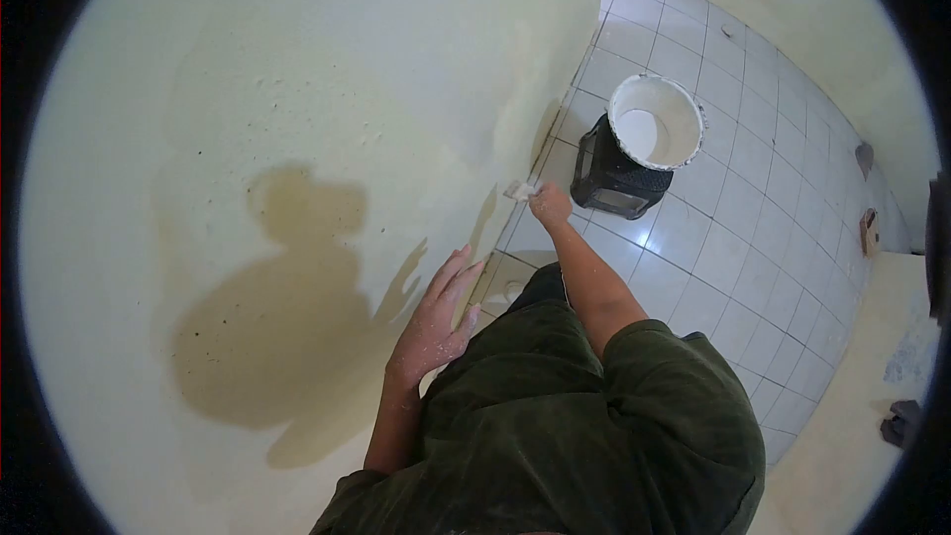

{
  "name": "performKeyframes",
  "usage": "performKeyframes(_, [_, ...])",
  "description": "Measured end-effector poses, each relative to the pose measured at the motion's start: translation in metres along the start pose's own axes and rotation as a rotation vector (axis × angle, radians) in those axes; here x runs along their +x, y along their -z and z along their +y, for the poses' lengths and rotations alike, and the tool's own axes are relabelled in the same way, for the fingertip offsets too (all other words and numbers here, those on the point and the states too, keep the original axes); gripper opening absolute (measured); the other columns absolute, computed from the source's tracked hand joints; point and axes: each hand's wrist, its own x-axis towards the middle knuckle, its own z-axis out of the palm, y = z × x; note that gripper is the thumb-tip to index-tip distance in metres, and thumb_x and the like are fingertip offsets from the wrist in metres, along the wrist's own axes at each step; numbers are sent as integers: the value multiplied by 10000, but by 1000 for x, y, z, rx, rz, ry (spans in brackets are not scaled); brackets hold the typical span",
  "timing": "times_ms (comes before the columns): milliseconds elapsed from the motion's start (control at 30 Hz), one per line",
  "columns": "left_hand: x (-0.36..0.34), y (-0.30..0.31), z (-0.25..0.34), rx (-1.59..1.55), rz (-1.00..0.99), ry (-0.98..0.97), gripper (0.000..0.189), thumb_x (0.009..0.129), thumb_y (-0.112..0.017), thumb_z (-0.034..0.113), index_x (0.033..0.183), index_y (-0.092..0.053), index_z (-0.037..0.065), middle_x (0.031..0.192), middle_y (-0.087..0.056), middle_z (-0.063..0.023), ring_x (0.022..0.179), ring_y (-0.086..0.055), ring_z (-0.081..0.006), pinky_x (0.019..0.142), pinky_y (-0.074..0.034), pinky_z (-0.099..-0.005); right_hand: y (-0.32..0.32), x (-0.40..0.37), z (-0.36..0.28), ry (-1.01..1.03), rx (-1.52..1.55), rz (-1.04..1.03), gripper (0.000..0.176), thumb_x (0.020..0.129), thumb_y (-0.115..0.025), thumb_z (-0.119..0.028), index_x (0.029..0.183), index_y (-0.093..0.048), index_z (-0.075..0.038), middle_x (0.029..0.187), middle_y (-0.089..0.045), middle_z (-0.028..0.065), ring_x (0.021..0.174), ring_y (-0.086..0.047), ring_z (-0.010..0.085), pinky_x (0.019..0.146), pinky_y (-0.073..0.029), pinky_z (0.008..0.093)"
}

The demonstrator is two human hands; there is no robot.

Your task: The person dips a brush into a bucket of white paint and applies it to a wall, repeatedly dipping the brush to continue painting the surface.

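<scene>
Right hand (pixel 552 206): clamped around a small pale tool (pixel 519 191); the grip hides the handle.
Tool: juts toward the wall (pixel 416 89) from the right hand; brush or scraper, hard to tell, as is whether its tip touches.
Left hand (pixel 433 322): fingers spread, whitish smears on them, well apart from the right; contact with the wall unclear.
Bucket (pixel 657 119): beyond and rightward of the right hand, on a black stool (pixel 619 183) whose top it partly hides; white contents, liquid or paste unclear.
Dark green shirt (pixel 555 416): nearer than both hands, cut off below.
Brown object (pixel 870 233): far right of the hands, too small to name.
</scene>
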Motion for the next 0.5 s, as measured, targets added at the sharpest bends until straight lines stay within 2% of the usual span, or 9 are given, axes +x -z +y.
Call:
performKeyframes(67, [0,-2,-1,-10,7,-4,608,920,-614,70,1511,-470,83,1669,-311,-145,1544,-287,-356,1252,-269,-474,-3,7,1,-30,2,-11,427,788,-793,-521,855,-801,-99,896,-764,185,901,-741,382,782,-576,470])
performKeyframes(233, [-6,-6,-2,-7,41,-18,604,922,-619,74,1508,-473,79,1666,-319,-143,1543,-291,-350,1252,-267,-470,83,-20,-110,85,81,-38,469,774,-789,-560,846,-810,-97,868,-766,172,876,-749,370,777,-584,462])
performKeyframes(333, [-6,-4,4,-21,56,-23,599,924,-619,75,1506,-475,73,1665,-321,-142,1543,-292,-351,1252,-269,-466,166,-49,-172,196,166,-38,479,761,-820,-563,784,-785,-86,742,-732,134,720,-726,280,697,-562,411])
performKeyframes(433, [-3,-4,8,-33,70,-34,596,924,-616,74,1504,-479,74,1665,-321,-142,1542,-294,-351,1250,-274,-463,221,-65,-199,370,535,-21,435,786,-871,-461,714,-731,-55,632,-643,47,599,-603,146,599,-488,327])
performKeyframes(500, [-4,-7,8,-42,71,-34,596,922,-615,71,1503,-482,76,1665,-321,-142,1542,-294,-351,1249,-276,-462,250,-79,-218,424,908,-127,405,811,-881,-371,704,-702,-25,621,-601,7,589,-537,105,564,-435,291])
